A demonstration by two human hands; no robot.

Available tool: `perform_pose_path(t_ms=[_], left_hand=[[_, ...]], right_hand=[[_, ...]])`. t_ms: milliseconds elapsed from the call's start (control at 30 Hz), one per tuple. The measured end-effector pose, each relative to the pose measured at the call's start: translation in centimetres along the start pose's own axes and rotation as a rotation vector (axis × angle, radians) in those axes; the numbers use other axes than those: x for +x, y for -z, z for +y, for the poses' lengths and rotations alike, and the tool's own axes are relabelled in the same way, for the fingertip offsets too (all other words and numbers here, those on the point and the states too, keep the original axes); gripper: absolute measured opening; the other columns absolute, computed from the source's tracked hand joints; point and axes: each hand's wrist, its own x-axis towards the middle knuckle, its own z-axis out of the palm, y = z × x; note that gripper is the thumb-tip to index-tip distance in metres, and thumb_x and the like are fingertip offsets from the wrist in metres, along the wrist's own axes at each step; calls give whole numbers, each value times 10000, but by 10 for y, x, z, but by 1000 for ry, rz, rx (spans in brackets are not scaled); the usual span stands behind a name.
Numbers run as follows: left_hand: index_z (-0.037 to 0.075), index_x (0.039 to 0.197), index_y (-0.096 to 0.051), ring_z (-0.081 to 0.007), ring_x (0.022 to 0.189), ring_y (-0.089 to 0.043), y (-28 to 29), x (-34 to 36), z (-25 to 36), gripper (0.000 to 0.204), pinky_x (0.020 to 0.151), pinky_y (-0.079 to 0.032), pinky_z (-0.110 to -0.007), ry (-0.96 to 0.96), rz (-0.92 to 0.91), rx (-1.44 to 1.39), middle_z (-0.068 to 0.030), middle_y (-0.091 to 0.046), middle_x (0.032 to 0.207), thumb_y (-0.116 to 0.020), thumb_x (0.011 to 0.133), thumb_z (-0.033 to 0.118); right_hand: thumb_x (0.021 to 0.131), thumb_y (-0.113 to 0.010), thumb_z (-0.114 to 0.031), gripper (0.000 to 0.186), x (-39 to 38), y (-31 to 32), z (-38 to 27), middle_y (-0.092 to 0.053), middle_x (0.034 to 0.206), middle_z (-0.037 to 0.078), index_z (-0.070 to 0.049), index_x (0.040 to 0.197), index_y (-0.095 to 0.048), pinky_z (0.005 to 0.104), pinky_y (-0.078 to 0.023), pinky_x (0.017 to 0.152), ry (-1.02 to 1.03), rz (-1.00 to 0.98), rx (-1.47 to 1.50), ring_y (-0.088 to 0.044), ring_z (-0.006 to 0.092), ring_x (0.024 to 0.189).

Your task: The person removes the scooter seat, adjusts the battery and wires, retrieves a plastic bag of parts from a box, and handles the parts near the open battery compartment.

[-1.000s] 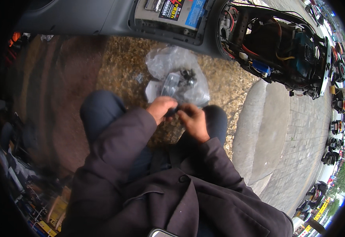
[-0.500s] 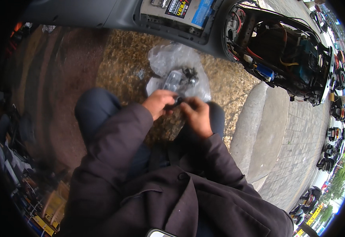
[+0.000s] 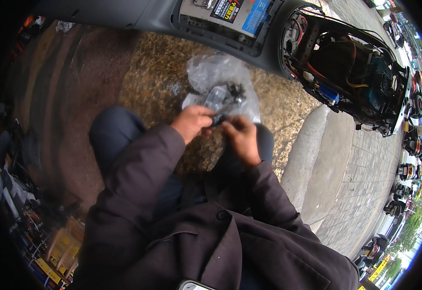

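Between my two hands is a small dark part (image 3: 218, 120), too small and blurred to name. My left hand (image 3: 192, 123) pinches its left end with thumb and fingers. From the other side my right hand (image 3: 243, 137) closes on it, fingertips pressed together. Just beyond them a clear plastic bag (image 3: 210, 67) lies spread on the wet ground. On the bag sit a clear plastic piece (image 3: 215, 98) and a clump of small dark parts (image 3: 235, 92), which I cannot make out one by one.
A grey scooter body (image 3: 157, 17) with a battery (image 3: 230, 17) in its open bay spans the far side. Its stripped end (image 3: 356, 67) shows bare wires at the right. A stone kerb (image 3: 303, 150) and paving (image 3: 370, 174) lie right; tools and a yellow tray (image 3: 63, 251) lie lower left.
The view has shifted slightly, so the scooter and bag sit a little further right. Both hands keep hold of the small dark part and have barely moved.
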Motion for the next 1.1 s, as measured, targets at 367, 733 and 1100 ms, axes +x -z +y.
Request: perform_pose_path(t_ms=[367, 733, 1100], left_hand=[[-37, 852, -661, -162, 670, -634, -5, 19, -32, 192, 606, -498, -306, -131, 143, 533, -97, -680, 756, -735, 792, 130], [-46, 982, -633, -96, 601, -564, -22, 22, -36, 199, 541, -456, -259, -140, 57, 636, -49, -627, 747, -641, 787, -6], [-41, 982, -609, -100, 634, -562, -23, 16, -31, 190, 530, -453, -250, 116, -38, 438, -55, -618, 788, -633, 800, 8]], right_hand=[[890, -698, -51, 141, -11, 11, 34, -663, 832, 37, 25, 1000, -653, 246, -498, 568, -135, 76, 39, -580, 91, 651], [876, -699, -24, 145, -20, 29, 57, -658, 844, 32, 17, 1002, -638, 245, -509, 590, -128, 148, 148, -598, 95, 696], [899, -684, -83, 363, -27, 36, 57, -638, 1001, 71, 8, 1220, -539, 274, -529, 665, -357, 67, 286, -632, 149, 825]])
